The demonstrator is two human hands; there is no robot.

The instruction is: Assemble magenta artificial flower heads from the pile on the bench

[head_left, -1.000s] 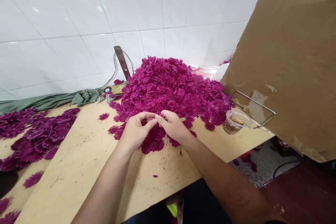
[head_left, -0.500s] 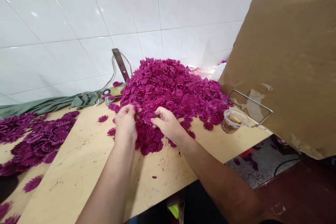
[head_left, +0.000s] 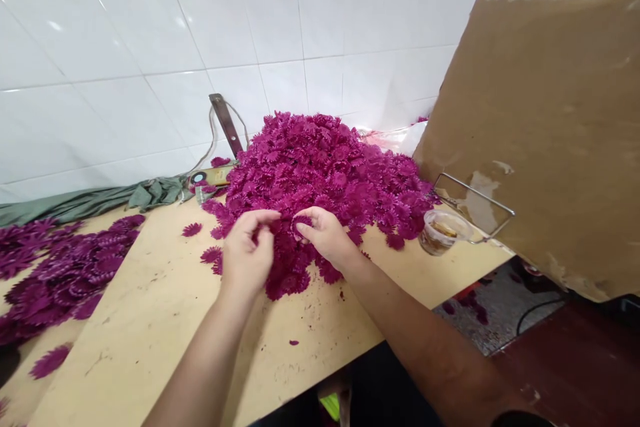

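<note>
A large heap of magenta fabric flowers [head_left: 320, 160] lies on the wooden board [head_left: 175, 320] against the tiled wall. At the front of the heap my right hand [head_left: 320, 233] pinches a magenta flower piece [head_left: 301, 221] between thumb and fingers. Just left of it is my left hand [head_left: 250, 247], its thumb and index finger apart and nothing visible between them. A few loose flowers [head_left: 192, 229] lie on the board to the left of the heap.
More flowers [head_left: 75, 273] are piled at the left. A plastic cup [head_left: 440, 232] with brownish contents sits in a wire holder [head_left: 477, 193] beside a large cardboard sheet [head_left: 540, 133]. Green cloth [head_left: 100, 200] and a metal bracket [head_left: 226, 125] are near the wall.
My left hand has opened and turned, its fingers now apart. My right hand has shifted slightly right with a flower piece in its fingers. The view has moved slightly.
</note>
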